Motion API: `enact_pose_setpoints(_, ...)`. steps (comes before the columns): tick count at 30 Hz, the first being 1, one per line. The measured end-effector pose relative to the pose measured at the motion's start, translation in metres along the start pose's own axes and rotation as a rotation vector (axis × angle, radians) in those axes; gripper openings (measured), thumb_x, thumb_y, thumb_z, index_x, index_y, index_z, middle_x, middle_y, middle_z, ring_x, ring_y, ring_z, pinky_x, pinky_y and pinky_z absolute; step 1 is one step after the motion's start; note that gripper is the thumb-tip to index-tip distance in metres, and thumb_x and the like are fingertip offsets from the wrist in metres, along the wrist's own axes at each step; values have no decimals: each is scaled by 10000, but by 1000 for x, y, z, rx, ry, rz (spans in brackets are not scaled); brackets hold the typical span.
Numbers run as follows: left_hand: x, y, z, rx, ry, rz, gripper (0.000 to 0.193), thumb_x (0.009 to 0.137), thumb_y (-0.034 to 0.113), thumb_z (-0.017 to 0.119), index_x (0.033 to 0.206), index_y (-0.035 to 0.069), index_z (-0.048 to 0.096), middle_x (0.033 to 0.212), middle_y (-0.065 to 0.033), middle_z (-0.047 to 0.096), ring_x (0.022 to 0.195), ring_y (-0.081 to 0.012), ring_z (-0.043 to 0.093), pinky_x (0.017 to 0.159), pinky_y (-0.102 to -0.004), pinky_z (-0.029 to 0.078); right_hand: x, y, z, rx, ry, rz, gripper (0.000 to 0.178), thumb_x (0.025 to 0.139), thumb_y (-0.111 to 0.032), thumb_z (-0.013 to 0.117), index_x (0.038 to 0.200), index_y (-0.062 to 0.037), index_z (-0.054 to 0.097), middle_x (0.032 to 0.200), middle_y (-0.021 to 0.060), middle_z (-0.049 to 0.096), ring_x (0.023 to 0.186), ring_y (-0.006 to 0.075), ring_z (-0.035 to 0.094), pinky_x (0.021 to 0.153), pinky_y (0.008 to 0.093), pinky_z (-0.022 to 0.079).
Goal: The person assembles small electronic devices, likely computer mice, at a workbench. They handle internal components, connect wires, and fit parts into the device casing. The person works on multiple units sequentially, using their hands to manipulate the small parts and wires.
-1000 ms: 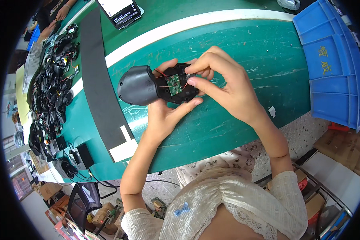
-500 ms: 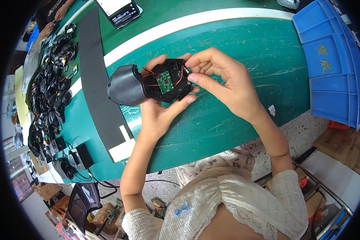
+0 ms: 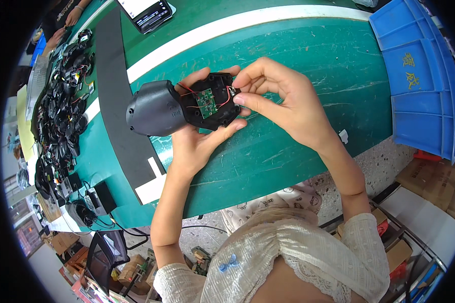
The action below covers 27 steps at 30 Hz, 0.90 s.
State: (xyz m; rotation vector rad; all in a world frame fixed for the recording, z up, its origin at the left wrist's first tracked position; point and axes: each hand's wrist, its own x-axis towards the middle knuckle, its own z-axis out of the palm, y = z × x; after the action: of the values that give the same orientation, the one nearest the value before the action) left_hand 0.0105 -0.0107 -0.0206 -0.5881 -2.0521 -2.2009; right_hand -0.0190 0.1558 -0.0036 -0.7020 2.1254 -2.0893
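Note:
My left hand (image 3: 193,151) is wrapped round a black plastic housing (image 3: 159,108) from below, thumb along its near edge and fingertips showing at the far edge. The housing's open half (image 3: 222,118) faces up. Inside it sits a green circuit board (image 3: 207,103) with thin red wires (image 3: 226,99) running to the right end. There my right hand (image 3: 290,103) pinches a small metallic part (image 3: 234,91) between thumb and forefinger, against the housing's rim. The fingertips partly hide this part, so its kind cannot be made out.
Many black wired assemblies (image 3: 60,116) are heaped along the left side. A phone (image 3: 146,15) lies at the far edge, beside a dark mat strip (image 3: 121,101). A blue bin (image 3: 414,76) stands at right. A black box-shaped device (image 3: 103,197) with cables sits near left; another person's hand (image 3: 73,17) shows far left.
The housing has shifted slightly left and its smooth rounded part shows more broadly. My right fingertips have moved a little left with it, still pinching at the rim.

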Motion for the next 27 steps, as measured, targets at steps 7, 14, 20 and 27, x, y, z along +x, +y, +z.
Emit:
enact_pose_setpoints(7, 0, -6, -4, 84, -43, 50, 737, 671, 1, 747, 1259, 50, 305, 1265, -222, 443, 1006, -253, 585, 822, -353, 532, 0, -1, -4, -70, -61, 4, 137, 793, -31, 634, 833, 28, 517, 816, 78, 604, 677, 94, 559, 606, 240, 458)
enact_pose_setpoints(14, -6, 1, -2, -57, 18, -195, 744, 646, 40, 780, 1240, 40, 332, 1239, -216, 477, 1070, -255, 549, 864, -354, 502, 2, -4, -10, 145, -162, 205, 102, 802, 33, 608, 814, -5, 515, 835, 29, 534, 856, 102, 541, 695, 219, 447)
enact_pose_setpoints(20, -2, -2, -1, 20, -1, 6, 772, 615, 101, 817, 1227, 32, 351, 1230, -207, 490, 1078, -252, 544, 895, -351, 475, 3, 8, -11, 101, -182, 62, 129, 806, -50, 637, 817, -4, 517, 914, 72, 597, 703, 66, 474, 627, 228, 408)
enact_pose_setpoints(27, -8, -2, 1, -26, 102, -163, 808, 578, 133, 847, 1219, 12, 369, 1186, -145, 507, 1043, -221, 551, 882, -333, 478, 3, 8, -12, 192, -208, 116, 139, 796, -47, 647, 801, -20, 511, 900, 51, 587, 718, 61, 462, 645, 221, 400)
